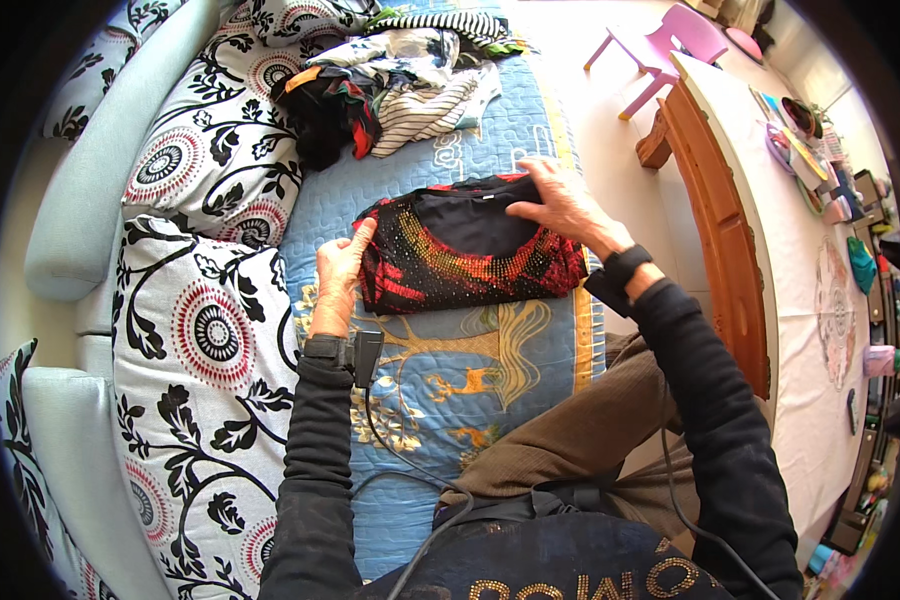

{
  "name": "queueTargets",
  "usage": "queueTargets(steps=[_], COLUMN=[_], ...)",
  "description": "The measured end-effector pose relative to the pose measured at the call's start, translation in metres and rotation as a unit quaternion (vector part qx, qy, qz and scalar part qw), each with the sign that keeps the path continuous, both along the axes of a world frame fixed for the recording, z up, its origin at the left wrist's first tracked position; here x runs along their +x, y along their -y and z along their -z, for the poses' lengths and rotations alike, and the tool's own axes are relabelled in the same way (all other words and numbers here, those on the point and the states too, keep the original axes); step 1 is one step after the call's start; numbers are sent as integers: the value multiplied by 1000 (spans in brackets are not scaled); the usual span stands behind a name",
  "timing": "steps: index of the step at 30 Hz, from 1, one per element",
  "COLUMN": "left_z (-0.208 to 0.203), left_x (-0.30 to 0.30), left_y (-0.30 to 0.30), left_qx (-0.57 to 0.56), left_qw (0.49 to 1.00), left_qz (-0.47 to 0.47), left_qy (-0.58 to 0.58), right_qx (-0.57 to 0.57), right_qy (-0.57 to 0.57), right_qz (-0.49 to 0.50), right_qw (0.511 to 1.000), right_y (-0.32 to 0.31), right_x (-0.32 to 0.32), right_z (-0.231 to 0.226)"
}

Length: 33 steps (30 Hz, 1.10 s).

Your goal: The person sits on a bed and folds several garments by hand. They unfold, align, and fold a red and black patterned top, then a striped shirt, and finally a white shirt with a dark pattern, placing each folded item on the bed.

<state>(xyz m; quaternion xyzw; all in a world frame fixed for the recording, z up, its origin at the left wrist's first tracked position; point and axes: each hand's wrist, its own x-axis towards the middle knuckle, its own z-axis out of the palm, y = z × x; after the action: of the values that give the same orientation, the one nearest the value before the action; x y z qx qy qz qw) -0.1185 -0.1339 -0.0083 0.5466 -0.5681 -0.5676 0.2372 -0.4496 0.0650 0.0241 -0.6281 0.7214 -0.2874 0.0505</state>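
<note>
A folded black top [470, 260] with red patches and gold studs round its scooped neckline lies on the blue quilted cover [430, 400] in front of me. At its left edge my left hand [338, 275] is closed, thumb on top along the side and the other fingers mostly hidden. My right hand [570, 208] rests at the upper right corner of the top, thumb and fingers apart, the thumb reaching over the black inside of the neck. Both wrists wear black straps with cables running back toward me.
Beyond the top sits a heap of crumpled clothes [410, 90], some striped. Patterned cushions [205, 330] line the sofa on the left. To the right stand a wooden table [715, 230] with a white cloth and a pink child's chair [660, 45].
</note>
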Motion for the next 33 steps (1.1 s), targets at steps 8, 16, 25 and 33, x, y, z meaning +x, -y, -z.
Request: queueTargets(steps=[8, 16, 25, 33], left_z=[-24, -34, -89, -168], left_x=[-48, -46, -78, -178], left_y=[-16, -9, -28, -80], left_qx=[135, 119, -139, -269], left_qw=[979, 956, 932, 851], left_qz=[26, 137, 254, 381], left_qy=[-149, -231, -216, -242], right_qx=[220, 334, 197, 59], right_qy=[-80, 206, 327, 356], right_qz=[-35, -127, -94, 12], right_qw=[972, 911, 919, 932], right_y=[62, 39, -56, -187], right_x=[4, -23, -23, -22], right_z=[-10, -36, -94, -195])
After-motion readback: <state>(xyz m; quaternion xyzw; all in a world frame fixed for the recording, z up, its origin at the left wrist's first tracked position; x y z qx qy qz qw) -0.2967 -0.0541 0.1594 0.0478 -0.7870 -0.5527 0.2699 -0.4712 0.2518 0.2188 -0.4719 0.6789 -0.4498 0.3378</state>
